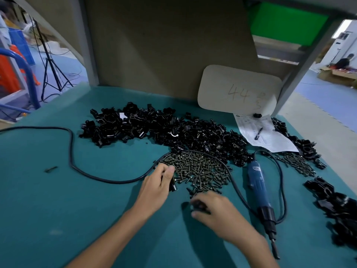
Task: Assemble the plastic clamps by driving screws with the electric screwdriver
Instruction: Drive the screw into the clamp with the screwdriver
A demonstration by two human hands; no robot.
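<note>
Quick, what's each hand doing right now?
Left hand: holds a black clamp.
Right hand: fingers curled on a dark part, blurred.

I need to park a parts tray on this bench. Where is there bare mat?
The largest bare stretch of mat, with just one stray piece, lies left of the cord loop and the left hand. A smaller bare patch sits at the near edge between the forearms. Crowded: the clamp heap at the back, the screw pile, the screwdriver, and the clamps at right.
</note>
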